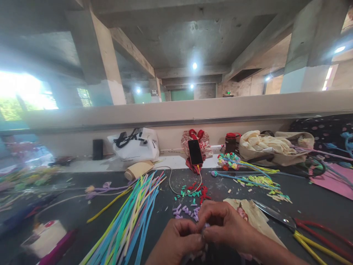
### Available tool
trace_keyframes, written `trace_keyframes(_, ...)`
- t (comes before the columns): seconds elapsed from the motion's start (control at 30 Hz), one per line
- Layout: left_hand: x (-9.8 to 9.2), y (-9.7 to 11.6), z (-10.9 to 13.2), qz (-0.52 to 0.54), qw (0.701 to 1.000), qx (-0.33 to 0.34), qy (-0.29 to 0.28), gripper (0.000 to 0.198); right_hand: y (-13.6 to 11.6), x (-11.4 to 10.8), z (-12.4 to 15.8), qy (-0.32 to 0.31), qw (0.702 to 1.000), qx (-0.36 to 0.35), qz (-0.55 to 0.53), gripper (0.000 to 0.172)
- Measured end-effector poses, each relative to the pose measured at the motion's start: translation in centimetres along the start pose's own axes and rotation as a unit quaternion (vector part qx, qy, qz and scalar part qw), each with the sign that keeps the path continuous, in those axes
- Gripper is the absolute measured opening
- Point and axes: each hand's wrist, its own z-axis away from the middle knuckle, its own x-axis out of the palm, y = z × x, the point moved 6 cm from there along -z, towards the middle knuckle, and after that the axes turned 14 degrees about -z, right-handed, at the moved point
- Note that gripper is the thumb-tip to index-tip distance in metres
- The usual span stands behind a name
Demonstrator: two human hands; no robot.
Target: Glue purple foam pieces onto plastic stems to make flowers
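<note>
My left hand [180,239] and my right hand [224,222] meet at the bottom middle, fingertips pinched together. Whatever sits between them is too small and hidden to make out. Short lavender cut pieces [185,211] lie just beyond my fingers, with teal bits [185,191] and red bits [204,193] farther out. Left of my hands a bundle of multicoloured pipe cleaners [132,213] fans across the dark table. By my right wrist is a beige cloth [256,215]. Scissors [292,222] with red and yellow handles lie with blades apart, right of that cloth.
A phone [195,151] on a cable leans against a red patterned bag [206,138] at the back. Behind are a white bag [138,145], a dark bottle [230,143] and a cream bag [275,158]. Yellow-green pieces [259,181] lie right; a paper roll [138,170] lies left.
</note>
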Motion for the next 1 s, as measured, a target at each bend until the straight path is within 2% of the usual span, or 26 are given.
trace_keyframes(0.53,-0.3,-0.2,-0.4,-0.028,0.999,0.011,0.014,0.027,0.3,0.1,0.1,0.003,0.997,-0.024,0.069,0.02)
trace_keyframes(0.7,-0.1,0.0,-0.2,-0.027,1.0,0.005,0.014,0.025,-0.4,0.2,0.1,-0.012,0.996,-0.028,0.088,0.012)
trace_keyframes(0.87,-0.1,-0.5,-0.5,0.003,1.0,0.014,-0.001,0.031,-0.5,0.1,0.2,-0.014,0.994,-0.003,0.11,0.037)
trace_keyframes(0.93,-0.6,-0.6,-0.6,-0.001,0.999,0.028,0.021,0.032,-0.1,-0.3,0.2,0.001,0.997,0.009,0.071,0.049)
trace_keyframes(1.0,-1.0,-0.7,-0.8,-0.003,0.999,0.035,0.038,0.034,0.3,-0.7,0.2,0.02,0.999,0.028,-0.005,0.045)
